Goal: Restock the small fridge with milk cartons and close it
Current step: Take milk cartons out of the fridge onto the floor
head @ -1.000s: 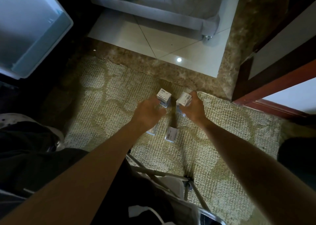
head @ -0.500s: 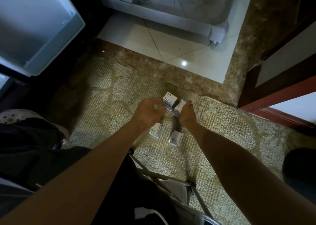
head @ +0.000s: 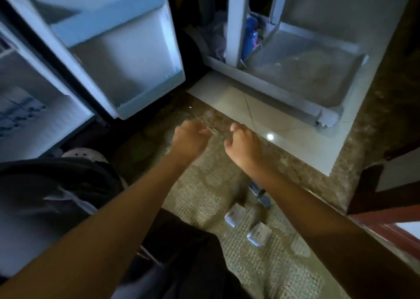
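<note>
My left hand (head: 190, 138) hovers above the rug as a loose fist with nothing in it. My right hand (head: 242, 144) is beside it, fingers half curled and apart, also holding nothing. Two small white milk cartons (head: 235, 214) (head: 259, 233) lie on the rug below my right forearm. A third carton (head: 259, 194) with a blue side is partly hidden by that arm. The small fridge (head: 45, 121) stands open at the left with several cartons (head: 18, 113) inside. Its door (head: 118, 55) swings out toward me, and the door shelves hold nothing.
A patterned beige rug (head: 204, 191) covers the floor under my hands. Beyond it are white tiles (head: 284, 126) and a white wheeled cart (head: 295, 71) with a blue bottle (head: 250, 35). A dark wooden door frame (head: 386, 196) is at the right. My dark-clothed knee (head: 56, 196) is at the left.
Both hands let go of the cartons they gripped and rose away from the rug. The view tilted up and left, bringing the open fridge and its door into sight.
</note>
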A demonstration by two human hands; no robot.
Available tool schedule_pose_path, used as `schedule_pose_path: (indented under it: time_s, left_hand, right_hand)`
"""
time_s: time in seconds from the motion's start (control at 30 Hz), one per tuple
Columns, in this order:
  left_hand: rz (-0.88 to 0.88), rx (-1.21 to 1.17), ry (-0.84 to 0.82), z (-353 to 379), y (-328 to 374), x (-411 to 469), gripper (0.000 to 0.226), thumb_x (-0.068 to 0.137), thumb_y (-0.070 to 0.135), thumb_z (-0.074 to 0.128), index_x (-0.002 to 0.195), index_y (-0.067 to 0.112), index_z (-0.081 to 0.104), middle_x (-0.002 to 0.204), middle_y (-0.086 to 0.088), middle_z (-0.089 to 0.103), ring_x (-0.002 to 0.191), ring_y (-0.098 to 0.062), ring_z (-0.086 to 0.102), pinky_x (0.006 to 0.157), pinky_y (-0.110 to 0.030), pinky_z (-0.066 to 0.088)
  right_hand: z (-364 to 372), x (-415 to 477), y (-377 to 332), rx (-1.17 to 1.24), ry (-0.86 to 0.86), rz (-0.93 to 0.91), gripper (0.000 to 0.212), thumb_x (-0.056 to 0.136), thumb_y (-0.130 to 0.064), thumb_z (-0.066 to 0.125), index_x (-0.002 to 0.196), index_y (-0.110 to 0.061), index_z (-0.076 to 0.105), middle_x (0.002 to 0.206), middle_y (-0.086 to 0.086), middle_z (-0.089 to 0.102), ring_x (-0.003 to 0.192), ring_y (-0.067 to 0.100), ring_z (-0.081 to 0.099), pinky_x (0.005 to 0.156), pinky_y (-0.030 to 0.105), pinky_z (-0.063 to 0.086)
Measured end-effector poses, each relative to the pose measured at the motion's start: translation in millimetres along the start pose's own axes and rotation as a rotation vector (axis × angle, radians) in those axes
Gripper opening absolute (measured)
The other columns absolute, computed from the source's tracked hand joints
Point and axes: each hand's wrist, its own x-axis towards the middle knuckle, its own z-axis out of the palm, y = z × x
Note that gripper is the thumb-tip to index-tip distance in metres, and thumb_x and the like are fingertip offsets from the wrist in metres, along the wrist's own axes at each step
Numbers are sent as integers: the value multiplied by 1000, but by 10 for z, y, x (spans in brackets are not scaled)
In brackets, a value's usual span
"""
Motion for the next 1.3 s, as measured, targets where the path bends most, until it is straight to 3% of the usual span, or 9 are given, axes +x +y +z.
schedule_pose_path:
  time_s: [0.37, 0.5, 0.6, 0.77, 1.0, 1.07, 1.13, 1.23, 1.3]
  left_hand:
    - [-33, -146, 560, -2136, -436, 102, 21, 86, 8, 50, 94, 2, 68, 86, -15, 67, 91, -31, 66, 84, -38, 55]
    - [-90, -148, 639, -2696, -814, 80, 18, 90, 9, 47, 90, 4, 65, 67, -5, 56, 62, -19, 53, 53, -22, 44]
    - [-152, -159, 700, -3017, -1140, 85, 20, 87, 7, 46, 82, 0, 63, 72, -14, 54, 65, -22, 44, 55, -27, 38]
    - [-268, -169, 736, -3458, -1670, 152, 21, 88, 7, 43, 74, 3, 59, 73, -13, 58, 62, -24, 46, 52, -23, 40]
    - [-407, -174, 749, -4002, -2338, 545, 29, 92, 8, 39, 97, 0, 66, 88, -14, 62, 61, -19, 50, 44, -18, 46]
    - [-407, -161, 744, -4119, -2511, 703, 31, 90, 4, 37, 101, -3, 66, 92, -17, 62, 70, -21, 50, 56, -22, 51]
    - [-414, -149, 708, -4199, -2664, 871, 30, 87, 1, 36, 94, -5, 65, 88, -18, 62, 77, -24, 48, 66, -28, 50]
    - [-416, -202, 674, -4282, -2829, 1121, 21, 87, 2, 41, 68, 5, 49, 63, -3, 44, 56, -17, 39, 35, -10, 34]
    - [-410, -272, 677, -4350, -2889, 1289, 9, 89, 1, 44, 86, 2, 52, 65, -1, 41, 51, -11, 34, 26, -7, 26]
  right_hand:
    - [-400, 551, -2303, 221, 115, -409, 25, 89, -13, 48, 111, -5, 56, 116, 12, 62, 108, 31, 56, 85, 33, 43]
    - [-279, 576, -3047, 275, 53, -484, 22, 87, -10, 48, 106, -5, 57, 108, 14, 64, 103, 33, 56, 77, 32, 41]
    - [-113, 596, -3573, 310, -15, -550, 21, 85, -7, 48, 103, -3, 58, 106, 15, 65, 102, 34, 57, 78, 32, 42]
    - [228, 643, -4291, 308, -155, -621, 21, 89, -9, 47, 104, -2, 59, 103, 13, 64, 96, 31, 57, 68, 27, 39]
    - [854, 1025, -5055, 399, -293, -567, 23, 90, -4, 43, 101, 0, 62, 101, 15, 65, 84, 24, 55, 56, 23, 36]
    - [1003, 1179, -5245, 406, -311, -569, 24, 90, -3, 45, 106, -2, 62, 110, 14, 65, 86, 20, 54, 51, 20, 34]
    - [1135, 1340, -5430, 415, -320, -567, 27, 90, -3, 46, 114, -4, 60, 118, 11, 63, 98, 22, 56, 63, 18, 36]
    - [1341, 1587, -5650, 456, -346, -540, 35, 92, -2, 45, 126, -4, 51, 130, 11, 56, 107, 21, 58, 75, 20, 38]
    - [1474, 1734, -5761, 465, -370, -546, 41, 92, 1, 43, 133, -4, 46, 134, 13, 53, 86, 15, 58, 66, 19, 41]
